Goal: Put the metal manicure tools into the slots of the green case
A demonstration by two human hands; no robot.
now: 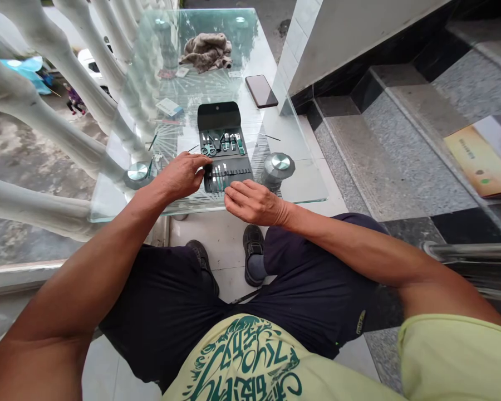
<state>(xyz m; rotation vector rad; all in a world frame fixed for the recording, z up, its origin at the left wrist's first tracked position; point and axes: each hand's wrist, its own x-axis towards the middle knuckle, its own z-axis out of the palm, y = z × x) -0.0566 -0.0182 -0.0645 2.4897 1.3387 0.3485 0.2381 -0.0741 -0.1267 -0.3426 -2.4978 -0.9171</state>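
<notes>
An unfolded black manicure case [219, 117] lies on the glass table. Its upper part holds small scissors [209, 150], several nail clippers [232, 141] and other small green and silver tools. In its lower part, slim tools [218, 175] stand in a row of loops on the left, while loops to the right look unfilled. My left hand [184, 175] rests its outstretched fingertips on the case's left edge near the fold. At the lower edge, my right hand [253, 201] has its fingers curled together beside the slim tools; what its fingertips grip is hidden.
Loose slim tools [271, 137] lie about the glass table [179, 209]. A phone [261, 91], a crumpled cloth [207, 51] and a small card packet [169, 107] are farther back. White balusters [62, 61] border the left; stone steps [384, 139] with a box [484, 156] rise at right.
</notes>
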